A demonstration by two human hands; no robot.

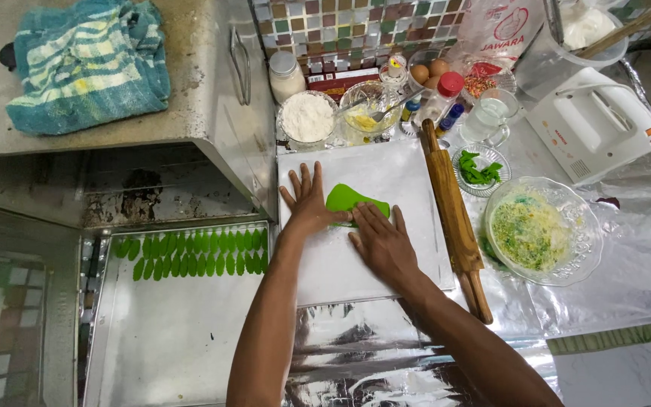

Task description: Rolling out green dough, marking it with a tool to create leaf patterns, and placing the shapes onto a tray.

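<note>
Both hands lie flat on a blob of green dough (349, 199) in the middle of the white board (386, 169). Left hand (309, 203) presses its 9 o'clock edge, right hand (383, 243) its 5 o'clock edge, fingers spread, gripping nothing. Wooden rolling pin (453, 218) sits at 3 o'clock, tray of green leaf-shaped pieces (194, 254) at 9.

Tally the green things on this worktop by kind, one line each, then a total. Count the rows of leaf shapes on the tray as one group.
Green dough piece under the left hand and right hand: 1
Group of green leaf shapes on the tray: 1
Small glass dish of green bits: 1
Total: 3
</note>
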